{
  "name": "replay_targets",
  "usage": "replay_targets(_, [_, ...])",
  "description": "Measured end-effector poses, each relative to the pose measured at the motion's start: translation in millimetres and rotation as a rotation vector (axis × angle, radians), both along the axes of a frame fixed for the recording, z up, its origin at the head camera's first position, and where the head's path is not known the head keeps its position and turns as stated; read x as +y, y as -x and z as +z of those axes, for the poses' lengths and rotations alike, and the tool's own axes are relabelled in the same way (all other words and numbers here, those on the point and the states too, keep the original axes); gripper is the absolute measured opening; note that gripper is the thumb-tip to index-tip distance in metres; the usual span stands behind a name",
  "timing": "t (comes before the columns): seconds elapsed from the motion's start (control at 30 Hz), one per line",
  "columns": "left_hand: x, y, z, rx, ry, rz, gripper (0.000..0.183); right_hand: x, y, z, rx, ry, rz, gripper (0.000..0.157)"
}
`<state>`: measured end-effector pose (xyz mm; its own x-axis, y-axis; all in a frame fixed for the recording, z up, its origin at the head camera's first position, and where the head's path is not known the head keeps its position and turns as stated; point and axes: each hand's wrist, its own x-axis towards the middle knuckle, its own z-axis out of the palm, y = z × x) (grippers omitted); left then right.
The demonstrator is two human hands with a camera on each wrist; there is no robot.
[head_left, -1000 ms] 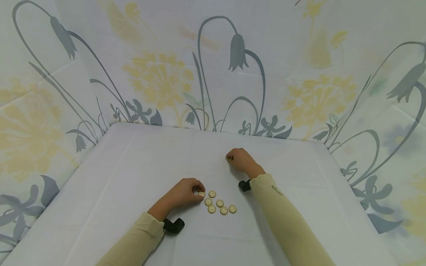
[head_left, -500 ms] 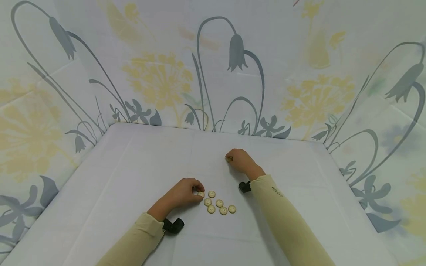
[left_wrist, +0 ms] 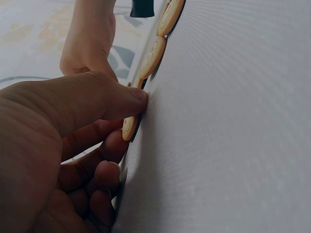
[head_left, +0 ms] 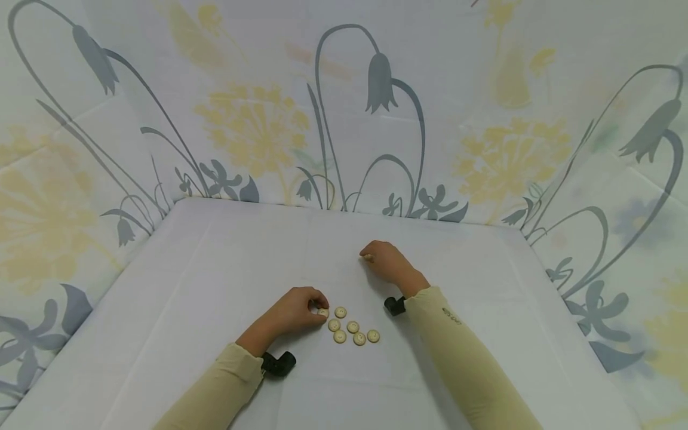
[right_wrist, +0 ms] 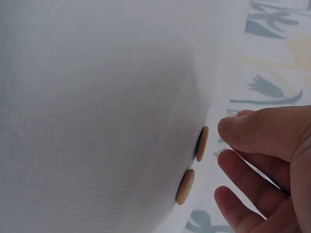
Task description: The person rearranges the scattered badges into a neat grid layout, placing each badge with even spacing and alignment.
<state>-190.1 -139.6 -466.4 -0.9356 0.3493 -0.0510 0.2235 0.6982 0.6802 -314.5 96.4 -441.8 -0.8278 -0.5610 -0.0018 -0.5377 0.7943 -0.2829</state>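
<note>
My left hand (head_left: 298,310) rests low on the cloth, thumb and index finger pinching the edges of a round cream button (left_wrist: 129,127). Beside it several more two-holed buttons (head_left: 353,326) lie flat in a loose cluster. Farther forward and to the right, my right hand (head_left: 384,261) is held just above the cloth. In the right wrist view its thumb and fingers are apart, with nothing between them. Two buttons lie close to these fingertips, an upper button (right_wrist: 202,144) and a lower button (right_wrist: 185,187).
A white cloth covers the table (head_left: 258,257). Behind it and at both sides hangs a patterned curtain (head_left: 258,131) with grey bellflowers and yellow blossoms. Each wrist carries a black camera, the left wrist camera (head_left: 279,364) and the right wrist camera (head_left: 395,306).
The right hand has shifted slightly left, and a pale button now shows at its fingertips. The left hand stays at its button; the cluster lies as before.
</note>
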Motion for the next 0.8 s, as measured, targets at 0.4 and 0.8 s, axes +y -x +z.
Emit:
replay_targets(0.4, [0.6,-0.4,3.2,-0.018,-0.007,0.010,0.014,-1.9,-22.0,3.7,-0.049,0.035,-0.020,0.030])
replay_targets(0.8, [1.1,0.2,1.8,-0.011,-0.002,0.004,0.014,0.6,-42.2,1.8,-0.004,0.061,0.012,0.028])
